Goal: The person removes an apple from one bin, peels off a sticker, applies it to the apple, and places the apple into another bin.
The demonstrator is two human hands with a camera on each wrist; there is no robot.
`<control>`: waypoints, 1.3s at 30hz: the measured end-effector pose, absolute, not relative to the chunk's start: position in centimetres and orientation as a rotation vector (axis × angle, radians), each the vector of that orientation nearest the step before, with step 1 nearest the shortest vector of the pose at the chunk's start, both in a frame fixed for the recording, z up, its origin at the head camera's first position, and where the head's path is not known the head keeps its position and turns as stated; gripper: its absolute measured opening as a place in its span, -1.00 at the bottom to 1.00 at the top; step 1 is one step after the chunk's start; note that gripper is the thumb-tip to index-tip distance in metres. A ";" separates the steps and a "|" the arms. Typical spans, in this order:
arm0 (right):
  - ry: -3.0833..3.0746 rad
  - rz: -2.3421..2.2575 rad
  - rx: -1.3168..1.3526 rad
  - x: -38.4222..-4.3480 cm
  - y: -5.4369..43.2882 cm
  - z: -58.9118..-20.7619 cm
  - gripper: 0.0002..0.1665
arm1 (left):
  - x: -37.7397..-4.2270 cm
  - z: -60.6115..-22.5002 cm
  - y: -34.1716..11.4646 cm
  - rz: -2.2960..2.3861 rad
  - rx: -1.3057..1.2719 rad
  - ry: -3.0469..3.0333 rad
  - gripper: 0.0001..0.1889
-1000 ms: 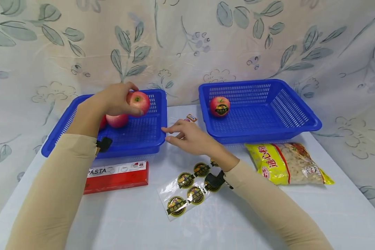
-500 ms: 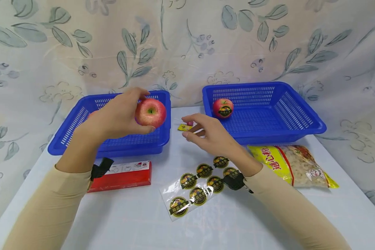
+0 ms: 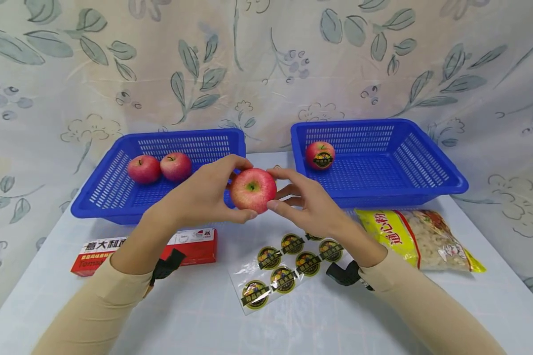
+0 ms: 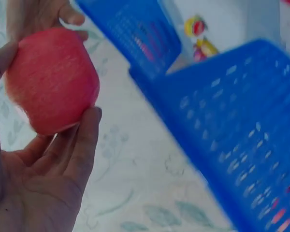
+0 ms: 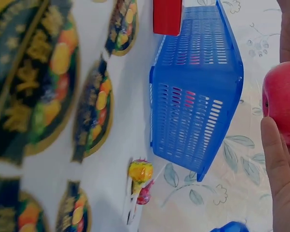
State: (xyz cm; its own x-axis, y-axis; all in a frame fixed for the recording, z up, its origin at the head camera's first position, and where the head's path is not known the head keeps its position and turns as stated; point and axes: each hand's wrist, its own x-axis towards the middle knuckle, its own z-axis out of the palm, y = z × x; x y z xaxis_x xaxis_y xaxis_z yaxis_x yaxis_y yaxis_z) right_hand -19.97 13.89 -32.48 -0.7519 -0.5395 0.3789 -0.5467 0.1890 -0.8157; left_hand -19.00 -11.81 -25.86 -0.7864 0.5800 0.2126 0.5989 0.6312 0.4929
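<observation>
In the head view my left hand [image 3: 209, 192] grips a red apple [image 3: 253, 190] from its left side, stem end showing, held up in front of the baskets. My right hand [image 3: 311, 202] has its thumb and index finger at the apple's right side. The left wrist view shows the same apple [image 4: 53, 79] between the left thumb and fingers. At the edge of the right wrist view, right-hand fingers [image 5: 278, 154] meet the apple. Below lies a clear sheet of round fruit stickers [image 3: 284, 278]. Two more apples sit in the left blue basket [image 3: 111, 214].
The right blue basket [image 3: 382, 195] holds one apple [image 3: 320, 156] with a round sticker. A yellow pasta bag [image 3: 417, 240] lies before it, and a red pasta box [image 3: 200, 249] before the left basket. Wrapped lollipops [image 5: 140, 171] lie between the baskets.
My left hand has carried the apple out from over the left basket, rightward and nearer. The right hand has left the left basket's edge and come to the apple's right side.
</observation>
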 end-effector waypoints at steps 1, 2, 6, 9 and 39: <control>-2.423 1.670 1.101 -19.9 14.1 -32.6 -0.28 | -19.0 -26.3 -11.6 -0.889 -1.016 -2.797 -0.15; -2.431 1.673 1.099 -19.9 14.3 -32.7 -0.28 | -19.0 -26.7 -11.5 -0.909 -1.014 -2.786 -0.15; -2.474 1.646 1.108 -19.7 15.1 -32.8 -0.27 | -18.7 -28.4 -10.5 -0.956 -0.987 -2.714 -0.15; -2.504 1.602 1.133 -19.7 15.8 -33.0 -0.27 | -18.3 -29.5 -9.7 -0.941 -0.949 -2.686 -0.13; -2.860 1.214 1.206 -21.1 16.9 -36.9 -0.20 | -18.4 -35.6 -7.1 -0.829 -0.821 -2.923 -0.24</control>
State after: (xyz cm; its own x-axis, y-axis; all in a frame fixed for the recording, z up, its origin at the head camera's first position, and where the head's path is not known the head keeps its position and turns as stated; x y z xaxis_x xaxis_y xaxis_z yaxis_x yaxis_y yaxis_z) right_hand -21.14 16.85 -36.89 -0.7221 -0.6848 0.0976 -0.5458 0.4775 -0.6885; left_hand -18.42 -7.13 -35.55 -0.8640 0.4857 0.1326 0.4830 0.7252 0.4908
